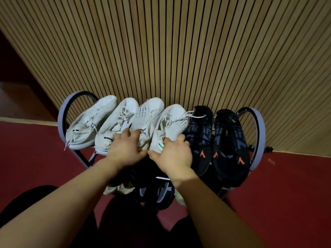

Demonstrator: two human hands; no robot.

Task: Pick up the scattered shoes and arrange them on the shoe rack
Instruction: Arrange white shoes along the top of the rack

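A metal shoe rack (61, 111) with rounded grey side frames stands against the slatted wall. Its top tier carries several white sneakers side by side and two black sneakers with orange marks (198, 140) (231, 145) at the right. My left hand (125, 149) grips the heel of the third white sneaker (150, 113). My right hand (174, 154) grips the heel of the fourth white sneaker (172, 120), next to the black pair. On a lower tier, dark shoes (161, 192) and a pale one (118, 189) show partly beneath my arms.
A wooden slatted wall (179, 51) rises right behind the rack. Red floor (277, 194) spreads on both sides. My dark-clothed knees (125, 226) are low in the view, close in front of the rack.
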